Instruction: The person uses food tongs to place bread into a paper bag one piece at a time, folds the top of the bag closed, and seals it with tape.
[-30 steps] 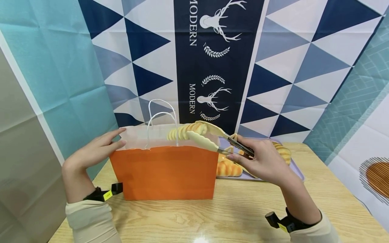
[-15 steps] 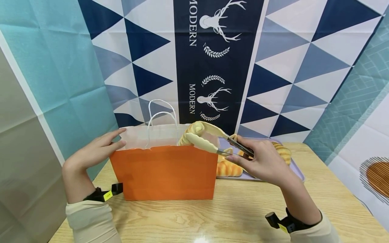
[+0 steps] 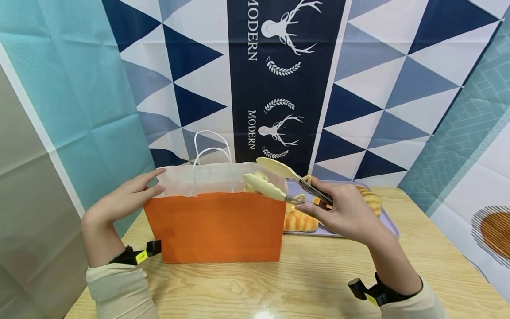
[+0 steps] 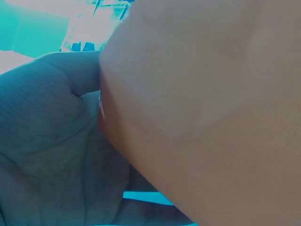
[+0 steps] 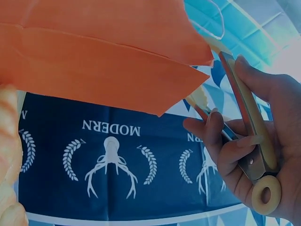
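Note:
An orange paper bag with white string handles stands upright on the table, its pale inside visible at the top. My left hand holds its left side, thumb at the front corner and fingers toward the back one; the bag hides part of these fingers in the left wrist view. In my right hand are kitchen tongs with cream scalloped heads, spread apart at the bag's right opening. A blurred pale bread roll shows at the opening, mostly hidden by the near tong head and the bag's front.
Behind and right of the bag lies a lilac tray with a croissant-like bread and a ridged loaf. The wooden table meets a patterned cloth backdrop at the back.
The bread roll, earlier between the tong heads, tilts and drops down into the bag. The tong heads have parted. Both hands stay in about the same place.

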A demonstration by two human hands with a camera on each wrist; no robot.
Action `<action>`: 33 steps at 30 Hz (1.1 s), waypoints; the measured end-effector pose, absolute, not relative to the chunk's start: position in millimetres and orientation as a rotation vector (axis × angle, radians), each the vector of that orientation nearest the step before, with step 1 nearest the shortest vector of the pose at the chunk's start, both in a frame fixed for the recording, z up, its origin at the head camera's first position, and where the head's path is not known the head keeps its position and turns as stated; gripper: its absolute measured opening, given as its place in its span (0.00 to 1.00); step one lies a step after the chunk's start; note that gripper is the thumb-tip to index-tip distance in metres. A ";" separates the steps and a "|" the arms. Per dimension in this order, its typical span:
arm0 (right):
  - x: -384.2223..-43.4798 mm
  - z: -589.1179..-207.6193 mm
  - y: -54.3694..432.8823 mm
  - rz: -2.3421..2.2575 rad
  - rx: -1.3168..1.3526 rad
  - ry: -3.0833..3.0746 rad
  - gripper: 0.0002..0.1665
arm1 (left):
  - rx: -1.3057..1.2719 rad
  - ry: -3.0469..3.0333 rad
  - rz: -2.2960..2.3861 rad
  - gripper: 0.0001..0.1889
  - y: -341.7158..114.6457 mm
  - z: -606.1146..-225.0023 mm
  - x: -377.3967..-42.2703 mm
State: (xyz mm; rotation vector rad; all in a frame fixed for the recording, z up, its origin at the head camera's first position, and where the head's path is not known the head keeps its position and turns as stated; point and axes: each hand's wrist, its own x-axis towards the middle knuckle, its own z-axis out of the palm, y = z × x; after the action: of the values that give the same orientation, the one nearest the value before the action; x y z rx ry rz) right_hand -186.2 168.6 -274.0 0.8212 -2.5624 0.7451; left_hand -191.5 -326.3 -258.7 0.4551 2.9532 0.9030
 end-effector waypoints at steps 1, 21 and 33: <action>-186.0 -273.9 168.6 0.749 0.819 -2.561 0.40 | 0.455 2.951 0.907 0.38 -326.3 -258.8 -191.4; -192.2 -266.2 192.6 0.729 0.787 -2.470 0.25 | 0.477 2.924 0.962 0.39 -324.3 -257.5 -191.6; -220.4 -272.2 222.2 0.598 0.546 -2.595 0.32 | 0.462 2.914 0.973 0.39 -325.1 -258.1 -192.5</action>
State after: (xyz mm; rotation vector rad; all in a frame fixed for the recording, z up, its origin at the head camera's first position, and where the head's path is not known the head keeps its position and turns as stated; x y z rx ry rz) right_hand -220.4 222.2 -272.2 0.5462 -2.5951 0.5983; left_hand -192.5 -325.1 -258.1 0.4620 2.9144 0.9730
